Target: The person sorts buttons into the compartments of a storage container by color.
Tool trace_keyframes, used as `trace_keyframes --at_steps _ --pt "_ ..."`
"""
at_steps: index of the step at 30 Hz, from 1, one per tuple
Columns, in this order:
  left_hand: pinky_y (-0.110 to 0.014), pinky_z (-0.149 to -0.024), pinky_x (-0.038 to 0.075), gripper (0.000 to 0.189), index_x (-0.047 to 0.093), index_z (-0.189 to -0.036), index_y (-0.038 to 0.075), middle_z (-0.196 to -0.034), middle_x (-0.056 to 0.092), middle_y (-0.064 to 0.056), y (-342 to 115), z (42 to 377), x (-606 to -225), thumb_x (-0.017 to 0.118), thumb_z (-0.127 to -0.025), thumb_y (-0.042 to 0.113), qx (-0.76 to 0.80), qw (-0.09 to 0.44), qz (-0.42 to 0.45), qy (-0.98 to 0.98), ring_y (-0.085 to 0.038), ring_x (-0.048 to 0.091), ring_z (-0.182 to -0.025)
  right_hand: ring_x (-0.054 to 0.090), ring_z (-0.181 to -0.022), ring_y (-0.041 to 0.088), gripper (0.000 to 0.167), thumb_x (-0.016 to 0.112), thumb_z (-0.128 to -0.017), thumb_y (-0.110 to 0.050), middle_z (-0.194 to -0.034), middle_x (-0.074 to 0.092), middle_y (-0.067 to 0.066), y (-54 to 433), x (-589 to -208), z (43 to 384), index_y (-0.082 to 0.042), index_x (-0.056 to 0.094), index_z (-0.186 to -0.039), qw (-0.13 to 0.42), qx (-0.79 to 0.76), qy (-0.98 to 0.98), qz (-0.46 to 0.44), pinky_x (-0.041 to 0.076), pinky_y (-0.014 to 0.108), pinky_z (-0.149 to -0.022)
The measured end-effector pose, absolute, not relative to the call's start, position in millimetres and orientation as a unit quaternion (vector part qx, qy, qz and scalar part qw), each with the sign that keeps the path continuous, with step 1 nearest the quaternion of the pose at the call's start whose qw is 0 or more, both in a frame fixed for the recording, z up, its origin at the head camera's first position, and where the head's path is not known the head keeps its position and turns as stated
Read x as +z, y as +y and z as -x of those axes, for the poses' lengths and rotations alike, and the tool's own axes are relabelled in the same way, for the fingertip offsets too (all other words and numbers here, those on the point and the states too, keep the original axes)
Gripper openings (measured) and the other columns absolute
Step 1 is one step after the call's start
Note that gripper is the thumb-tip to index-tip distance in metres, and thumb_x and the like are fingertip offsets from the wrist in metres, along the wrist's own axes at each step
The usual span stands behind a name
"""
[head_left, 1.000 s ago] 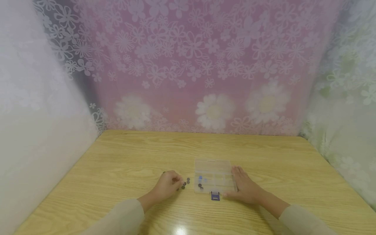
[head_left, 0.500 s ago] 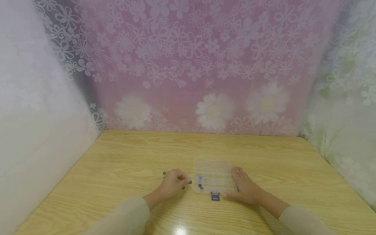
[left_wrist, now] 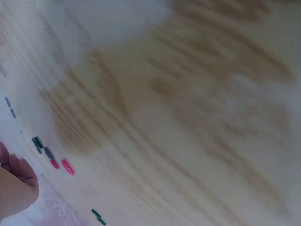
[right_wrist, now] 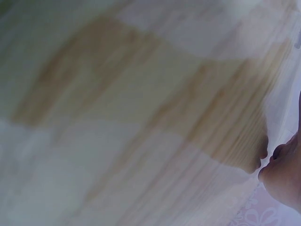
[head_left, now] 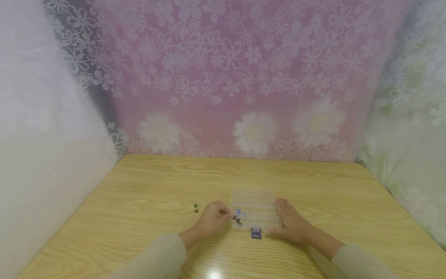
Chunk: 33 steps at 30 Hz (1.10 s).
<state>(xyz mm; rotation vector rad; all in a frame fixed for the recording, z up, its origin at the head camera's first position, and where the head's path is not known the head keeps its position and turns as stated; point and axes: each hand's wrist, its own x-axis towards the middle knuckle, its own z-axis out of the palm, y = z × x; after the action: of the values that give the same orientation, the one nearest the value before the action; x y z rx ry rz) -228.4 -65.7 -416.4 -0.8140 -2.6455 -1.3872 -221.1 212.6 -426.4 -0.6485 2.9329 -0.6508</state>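
Note:
At the left edge of a clear plastic compartment box, my left hand pinches a small dark round disc between thumb and fingertips. Inside the box, dark discs lie in the front left part, with small blue pieces behind them. A blue latch sticks out from its front. My right hand rests against the right side of the box, fingers straight and thumb along the front edge. In the left wrist view, a pink disc and a grey disc lie near the left hand.
Two green discs lie on the wooden table, left of my left hand. The box lid stands toward the back. A pink flowered curtain hangs behind the table, with pale curtains at both sides.
My left hand has picked up a dark disc from the table and carried it right to the edge of the box. The right hand and the box have stayed put.

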Motion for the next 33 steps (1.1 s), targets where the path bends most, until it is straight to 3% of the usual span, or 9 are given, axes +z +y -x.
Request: trace_keyframes --at_steps 7,15,26,33 --pt "-0.017 -0.066 0.046 0.011 0.070 -0.084 0.000 -0.082 0.064 -0.008 -57.2 229.9 -416.0 0.064 -0.085 0.009 -0.453 0.023 0.263 -0.851 -0.009 0.054 -0.074 0.008 -0.135 0.054 0.109 0.061 -0.079 -0.059 -0.147 0.009 0.038 212.7 -426.1 220.8 0.014 0.009 -0.142 0.030 -0.215 0.953 0.212 0.016 0.065 -0.106" --pt "-0.020 -0.077 0.050 0.010 0.070 -0.080 0.002 -0.083 0.065 -0.007 -46.5 227.7 -416.4 0.066 -0.084 0.010 -0.454 0.021 0.258 -0.853 -0.013 0.058 -0.080 0.008 -0.135 0.053 0.108 0.060 -0.079 -0.059 -0.147 0.009 0.037 211.8 -425.7 220.1 0.014 0.010 -0.141 0.029 -0.211 0.954 0.211 0.016 0.064 -0.106" --pt "-0.016 -0.066 0.042 0.007 0.072 -0.077 0.003 -0.082 0.068 -0.006 -38.6 221.9 -414.9 0.068 -0.081 0.007 -0.421 0.050 0.234 -0.875 -0.008 0.053 -0.074 0.007 -0.136 0.053 0.108 0.060 -0.080 -0.060 -0.147 0.009 0.037 211.1 -426.4 219.8 0.014 0.010 -0.142 0.029 -0.207 0.955 0.208 0.016 0.064 -0.107" --pt "-0.020 -0.072 0.044 0.006 0.074 -0.073 0.008 -0.081 0.068 -0.002 -34.7 220.1 -417.1 0.071 -0.078 0.009 -0.387 0.081 0.222 -0.891 -0.012 0.056 -0.079 0.007 -0.136 0.053 0.109 0.060 -0.079 -0.060 -0.147 0.008 0.037 210.1 -425.7 219.1 0.014 0.009 -0.142 0.036 -0.212 0.955 0.205 0.015 0.064 -0.106"
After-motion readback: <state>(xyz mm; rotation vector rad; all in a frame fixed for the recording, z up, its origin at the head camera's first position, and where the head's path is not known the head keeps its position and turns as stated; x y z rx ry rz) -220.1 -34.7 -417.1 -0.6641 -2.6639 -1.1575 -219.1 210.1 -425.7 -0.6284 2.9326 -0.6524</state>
